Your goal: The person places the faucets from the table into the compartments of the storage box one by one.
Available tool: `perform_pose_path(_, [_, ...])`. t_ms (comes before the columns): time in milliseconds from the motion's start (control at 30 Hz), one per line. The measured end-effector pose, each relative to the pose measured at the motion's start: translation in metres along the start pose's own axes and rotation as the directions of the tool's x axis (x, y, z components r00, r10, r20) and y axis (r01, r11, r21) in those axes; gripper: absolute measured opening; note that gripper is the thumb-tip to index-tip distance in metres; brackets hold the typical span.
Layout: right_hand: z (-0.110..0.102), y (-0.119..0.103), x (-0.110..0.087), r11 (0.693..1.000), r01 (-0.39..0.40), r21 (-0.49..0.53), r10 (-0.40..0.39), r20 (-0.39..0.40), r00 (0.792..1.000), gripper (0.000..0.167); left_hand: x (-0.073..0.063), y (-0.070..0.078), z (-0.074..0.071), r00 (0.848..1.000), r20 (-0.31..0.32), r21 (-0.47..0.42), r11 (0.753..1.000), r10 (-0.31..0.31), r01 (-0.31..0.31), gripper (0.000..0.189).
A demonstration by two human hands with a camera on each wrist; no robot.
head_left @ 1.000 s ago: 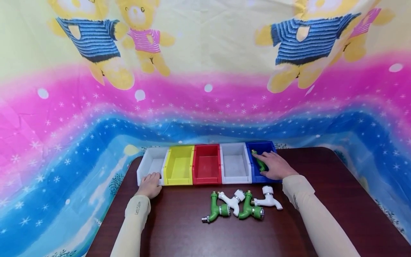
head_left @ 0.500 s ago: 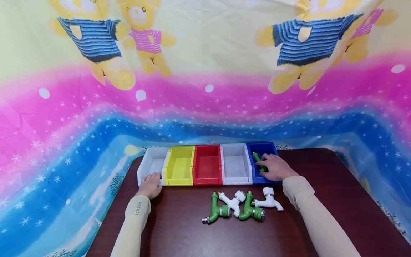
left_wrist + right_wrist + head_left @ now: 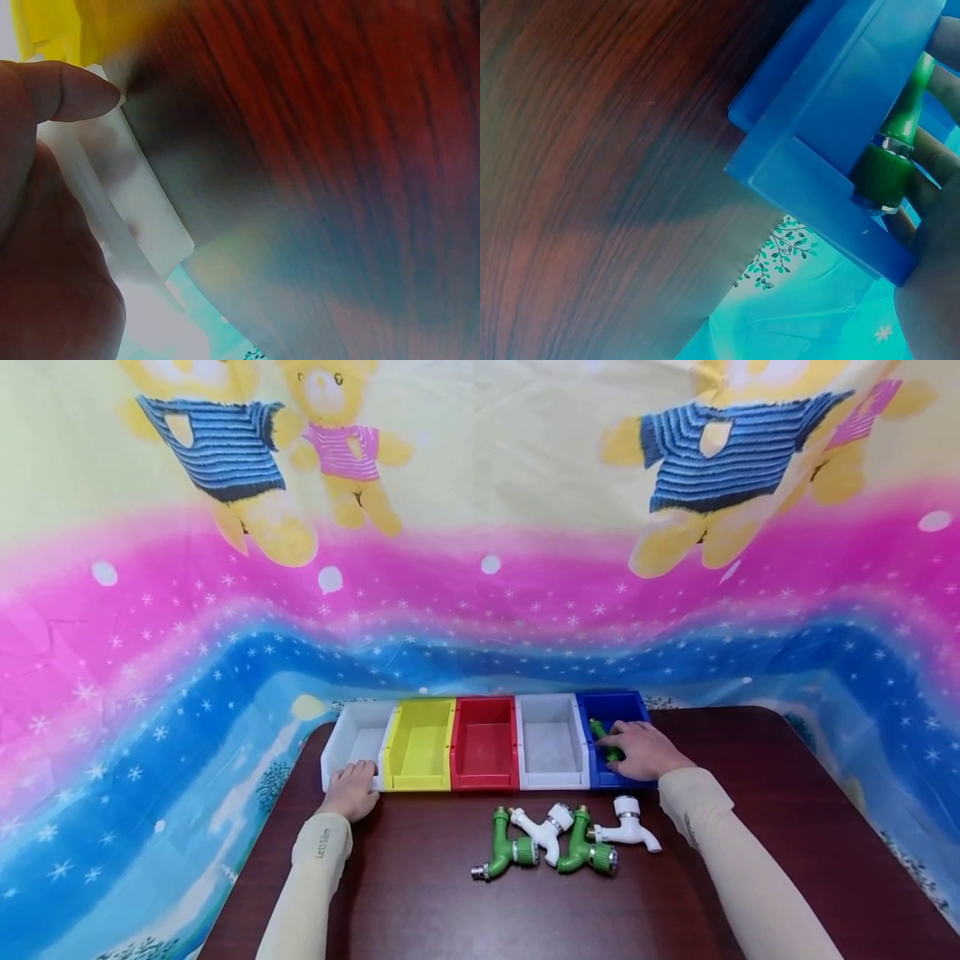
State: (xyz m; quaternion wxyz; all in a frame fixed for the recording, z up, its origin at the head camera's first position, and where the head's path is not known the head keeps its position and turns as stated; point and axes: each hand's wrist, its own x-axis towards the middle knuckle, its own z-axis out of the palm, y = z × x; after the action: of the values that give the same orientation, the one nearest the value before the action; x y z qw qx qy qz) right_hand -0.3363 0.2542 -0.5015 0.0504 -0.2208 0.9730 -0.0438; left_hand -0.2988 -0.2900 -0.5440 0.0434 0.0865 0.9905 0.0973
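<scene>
My right hand (image 3: 641,752) reaches into the blue bin (image 3: 817,150) at the right end of the row. Its fingers curl about a green tap (image 3: 904,112), whose ribbed knob points toward the front of the bin in the right wrist view. The hand covers part of this tap in the head view. At the other end of the row, my left hand (image 3: 352,791) grips the front wall of a white bin (image 3: 150,202), thumb outside and fingers over the rim. On the table lie two more green taps (image 3: 501,843) and two white taps (image 3: 628,827).
Between the end bins stand a yellow bin (image 3: 418,747), a red bin (image 3: 485,745) and another white bin (image 3: 552,743), side by side. All rest on the dark wooden table (image 3: 420,893). A printed cloth (image 3: 480,593) hangs behind the table.
The green tap in the blue bin has sunk slightly lower, and my right hand's fingers have drawn closer in over it. My left hand has stayed on the white bin.
</scene>
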Motion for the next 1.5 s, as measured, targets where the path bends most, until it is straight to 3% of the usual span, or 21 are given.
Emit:
perform_pose_path(200, [0.001, -0.001, 0.001, 1.0, -0.018, 0.005, 0.018, 0.043, 0.999, 0.045, 0.0, 0.0, 0.001, 1.0, 0.02, 0.005, 1.0, -0.002, 0.002, 0.028])
perform_pose_path(400, [-0.001, 0.0, 0.003, 1.0, -0.009, -0.008, 0.009, 0.025, 1.0, 0.044, 0.001, 0.004, -0.005, 0.999, 0.03, 0.012, 0.999, -0.033, 0.033, 0.031])
perform_pose_path(767, [0.001, 0.001, 0.002, 1.0, -0.003, -0.014, 0.003, 0.044, 0.999, 0.044, 0.004, -0.006, 0.007, 0.999, -0.038, 0.029, 1.0, 0.012, -0.011, 0.03])
perform_pose_path(1167, [0.004, 0.004, 0.002, 1.0, 0.005, -0.03, -0.003, 0.044, 0.999, 0.047, 0.003, -0.003, 0.005, 1.0, -0.024, 0.029, 1.0, -0.004, 0.005, 0.031])
perform_pose_path(1500, [0.006, 0.003, 0.001, 0.997, 0.03, -0.076, -0.027, 0.038, 0.999, 0.037, 0.001, 0.001, 0.002, 1.0, -0.012, 0.026, 0.999, -0.021, 0.021, 0.03])
